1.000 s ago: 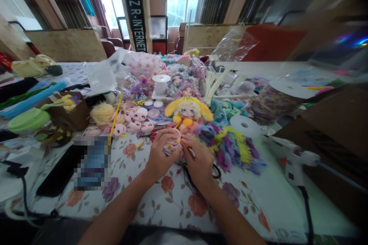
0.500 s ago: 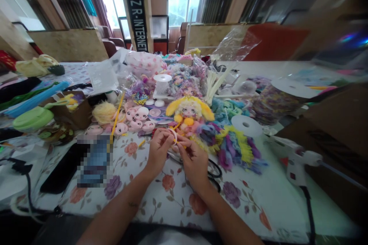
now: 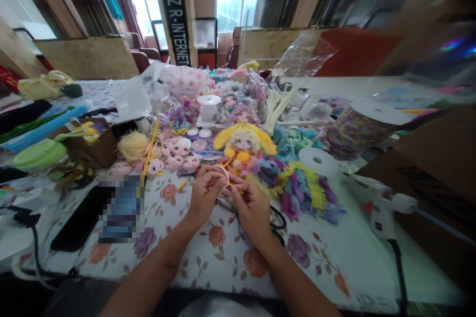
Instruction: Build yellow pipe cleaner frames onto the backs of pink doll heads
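In the head view, my left hand (image 3: 203, 194) is closed on a pale pink ring-shaped piece (image 3: 227, 176), gripped by thumb and fingers. My right hand (image 3: 254, 209) meets it from the right, thumb and finger pinched on a thin yellow strip (image 3: 241, 191) beside the ring. Whether the strip touches the ring is too small to tell. Just beyond my hands lies a doll with pale curls and long yellow ears (image 3: 243, 141). Scissors with black handles (image 3: 279, 222) lie partly hidden under my right hand.
Several pink doll faces (image 3: 182, 147) and a yellow stick (image 3: 150, 147) lie to the left, near a black phone (image 3: 80, 220). Multicoloured yarn (image 3: 297, 190), a white spool (image 3: 319, 161) and a glue gun (image 3: 386, 208) are on the right. Plastic bags (image 3: 186, 81) stand behind.
Both hands stay almost in place, with the ring and strip still in the fingers. The ring seems slightly turned, and the whole view has shifted a little.
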The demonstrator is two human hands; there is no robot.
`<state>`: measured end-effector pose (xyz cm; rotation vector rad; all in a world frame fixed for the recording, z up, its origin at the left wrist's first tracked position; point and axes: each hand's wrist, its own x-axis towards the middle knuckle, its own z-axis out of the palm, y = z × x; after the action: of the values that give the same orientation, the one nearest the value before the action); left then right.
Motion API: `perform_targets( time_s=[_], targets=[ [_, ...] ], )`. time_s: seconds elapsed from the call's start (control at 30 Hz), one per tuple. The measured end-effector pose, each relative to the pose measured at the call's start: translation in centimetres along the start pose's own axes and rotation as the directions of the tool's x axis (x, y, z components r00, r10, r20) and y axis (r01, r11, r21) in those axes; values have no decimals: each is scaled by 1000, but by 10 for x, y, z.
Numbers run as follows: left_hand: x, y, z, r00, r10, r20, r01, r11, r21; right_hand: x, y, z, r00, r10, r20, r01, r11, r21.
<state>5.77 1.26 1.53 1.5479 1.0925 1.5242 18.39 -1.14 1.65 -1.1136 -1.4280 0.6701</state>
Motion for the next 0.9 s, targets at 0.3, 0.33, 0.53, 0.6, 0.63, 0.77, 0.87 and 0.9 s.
perform_targets(
  time_s=[0.3,0.33,0.53,0.6,0.63,0.77,0.87,0.9],
  targets=[
    [0,-2,-2,999,-33,7,33,998,-50,-1,1,-1,998,53,44,-57,994,94],
    [1,-2,-3,1000,-22,6,23,999,-34,0,0,-1,997,64,39,-69,991,116],
    [1,-2,-6,998,58,37,-59,997,39,1,-1,3,971,234,55,-238,905,353],
    [0,0,-5,996,75,47,-78,995,64,2,-1,3,966,255,34,-252,911,326],
    [0,1,-5,995,89,47,-93,992,85,3,-1,3,965,261,18,-254,916,309],
    [-1,3,-3,988,143,51,-149,978,143,4,-3,2,961,275,-17,-260,925,278],
    [-1,3,-3,986,155,58,-163,969,185,5,-1,1,950,312,17,-301,900,316],
    [-1,3,-3,985,163,58,-172,963,210,5,0,1,944,328,35,-320,886,336]
  ],
)
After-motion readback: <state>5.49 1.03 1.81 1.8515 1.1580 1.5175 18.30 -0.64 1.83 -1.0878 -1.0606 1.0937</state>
